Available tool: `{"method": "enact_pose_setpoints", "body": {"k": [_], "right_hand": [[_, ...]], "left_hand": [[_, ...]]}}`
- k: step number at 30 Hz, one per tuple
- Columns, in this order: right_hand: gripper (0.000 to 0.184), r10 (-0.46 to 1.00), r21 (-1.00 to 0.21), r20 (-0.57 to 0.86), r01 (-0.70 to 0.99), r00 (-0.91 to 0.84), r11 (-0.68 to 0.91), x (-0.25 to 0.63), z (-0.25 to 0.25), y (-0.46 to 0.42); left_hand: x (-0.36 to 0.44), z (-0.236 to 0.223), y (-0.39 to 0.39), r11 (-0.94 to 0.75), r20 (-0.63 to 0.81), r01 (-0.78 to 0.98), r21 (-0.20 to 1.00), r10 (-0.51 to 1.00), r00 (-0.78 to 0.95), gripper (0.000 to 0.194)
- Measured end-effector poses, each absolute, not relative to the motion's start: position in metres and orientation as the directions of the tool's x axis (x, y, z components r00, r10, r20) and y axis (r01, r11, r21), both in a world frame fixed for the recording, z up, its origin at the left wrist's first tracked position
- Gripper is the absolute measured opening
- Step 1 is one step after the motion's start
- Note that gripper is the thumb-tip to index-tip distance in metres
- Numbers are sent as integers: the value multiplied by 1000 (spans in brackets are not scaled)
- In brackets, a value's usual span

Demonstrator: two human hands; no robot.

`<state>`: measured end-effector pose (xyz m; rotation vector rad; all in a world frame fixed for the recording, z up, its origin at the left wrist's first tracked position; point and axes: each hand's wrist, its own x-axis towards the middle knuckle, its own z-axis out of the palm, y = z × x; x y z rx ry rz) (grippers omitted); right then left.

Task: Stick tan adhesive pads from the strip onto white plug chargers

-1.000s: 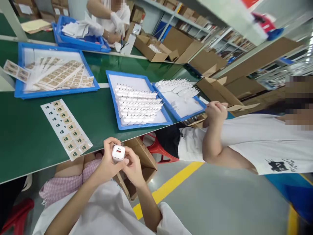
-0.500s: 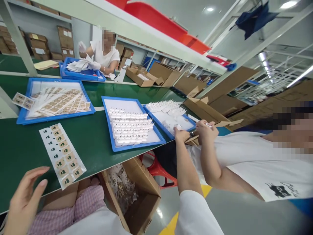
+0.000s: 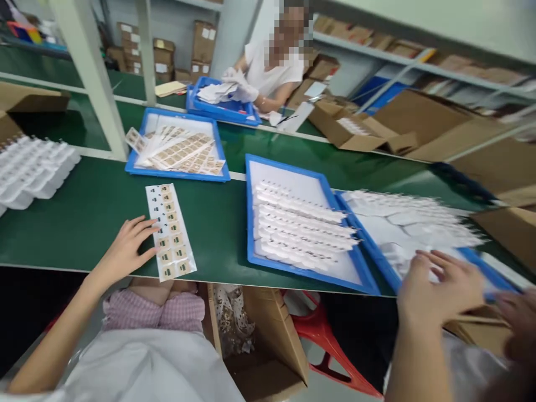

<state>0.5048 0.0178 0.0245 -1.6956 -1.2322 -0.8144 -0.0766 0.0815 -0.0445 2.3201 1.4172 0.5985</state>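
My left hand (image 3: 125,248) lies flat on the green table (image 3: 84,218), fingers spread, fingertips touching the left edge of a white sheet of small green and tan labels (image 3: 170,231). My right hand (image 3: 439,286) reaches out over the near corner of the right blue tray (image 3: 379,262), which holds white chargers (image 3: 402,215). Its fingers are stretched out, somewhat blurred, and nothing shows in them. A second blue tray (image 3: 251,223) with rows of white chargers (image 3: 301,231) lies between my hands.
Another blue tray with label sheets (image 3: 178,148) sits further back. White moulded trays (image 3: 31,167) lie at the far left. An open cardboard box (image 3: 259,340) and a red stool (image 3: 330,346) stand under the table. A co-worker's hand (image 3: 519,321) is at the right edge; another person sits opposite.
The view swung left and down. My left hand dropped onto the table beside the label sheet. My right hand stayed out over the right tray. The white charger held one second ago is gone from my hands.
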Motion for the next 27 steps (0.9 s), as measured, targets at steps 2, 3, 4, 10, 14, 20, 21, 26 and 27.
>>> {"method": "enact_pose_setpoints", "body": {"k": [2, 3, 4, 10, 14, 20, 21, 26, 27], "right_hand": [[53, 421, -227, 882, 974, 212, -14, 468, 17, 12], [42, 461, -199, 875, 978, 146, 68, 443, 15, 6], [22, 551, -182, 833, 960, 36, 212, 415, 14, 0], [21, 753, -493, 604, 620, -260, 610, 242, -9, 14], [28, 802, -581, 449, 553, -394, 597, 171, -43, 58], [31, 833, -546, 381, 629, -402, 553, 137, -71, 82], [29, 838, -539, 373, 643, -397, 544, 136, -72, 83], [19, 853, -482, 355, 707, -383, 518, 139, -69, 86], [18, 849, -461, 355, 716, -392, 524, 139, -67, 86]], "left_hand": [[-65, -39, 92, -457, 58, 778, 430, 875, 482, 64], [-61, -38, 95, -468, 6, 776, 422, 858, 514, 69], [-58, -38, 97, -476, -30, 772, 421, 843, 537, 71], [-61, -51, 97, -464, -1, 771, 436, 857, 516, 79], [-63, -57, 98, -483, 69, 762, 432, 860, 505, 70], [-60, -59, 94, -517, 151, 735, 438, 849, 507, 48], [-60, -60, 93, -519, 156, 732, 443, 848, 507, 47], [-60, -66, 91, -517, 165, 715, 470, 847, 505, 46], [-60, -67, 91, -517, 164, 713, 474, 847, 505, 46]]}}
